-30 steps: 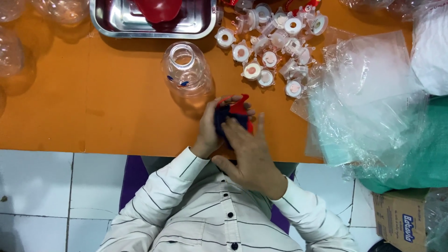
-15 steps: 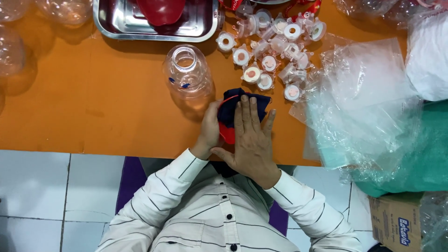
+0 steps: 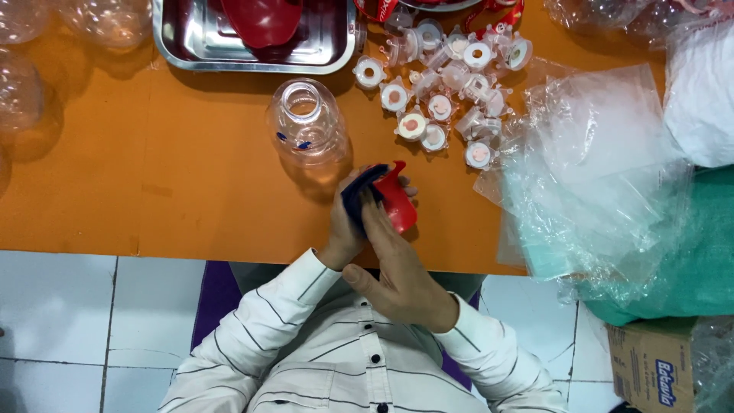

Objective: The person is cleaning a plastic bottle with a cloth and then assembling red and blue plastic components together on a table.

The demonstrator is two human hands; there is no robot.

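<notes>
My left hand (image 3: 345, 229) holds a small red and dark blue soft piece (image 3: 386, 197) above the near edge of the orange table (image 3: 191, 183). My right hand (image 3: 397, 264) lies flat over that piece from the near side, its fingers pressing against it. A clear plastic bottle (image 3: 307, 126) with no cap stands just beyond my hands. To its right lies a heap of clear and white bottle caps (image 3: 447, 84).
A steel tray (image 3: 180, 46) with a red bowl (image 3: 260, 17) sits at the far edge. Clear bottles (image 3: 30, 76) lie at the left. Crumpled clear plastic bags (image 3: 596, 176) and a green bag (image 3: 688, 245) fill the right; a cardboard box (image 3: 657, 367) stands below.
My right hand has slid back toward me along the red and blue piece, which is now tilted with more red showing. The bottle and caps have not moved.
</notes>
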